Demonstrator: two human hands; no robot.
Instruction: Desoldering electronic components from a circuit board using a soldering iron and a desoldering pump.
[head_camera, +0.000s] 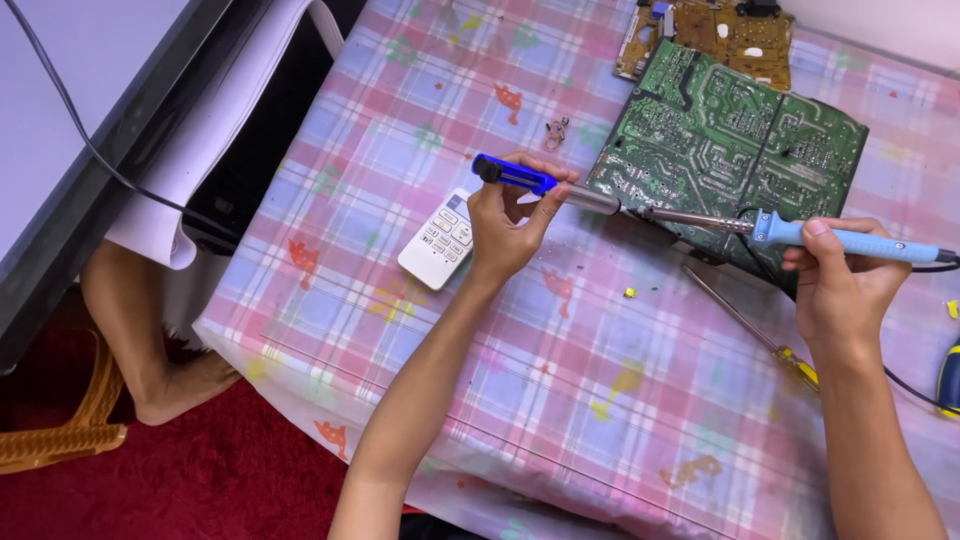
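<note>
From the head view, the left hand (505, 225) gripped a blue desoldering pump (545, 184), and the right hand (840, 275) gripped a light-blue soldering iron (800, 233); both tips met at the green circuit board's (735, 150) near edge, between the hands. Work looked underway, unfinished.

The brown circuit board (715, 35) at the far edge of the table (420, 330) is cut off by the picture's top edge. The left hand (505, 225) covers the far corner of the white remote control (440, 240). The green circuit board (730, 150) hides where the two tool tips meet it. The screwdriver (750, 325) passes under the right hand (840, 275). A blue and yellow tool (950, 375) is cut by the right edge. The small metal piece (556, 131) is too small to identify.
</note>
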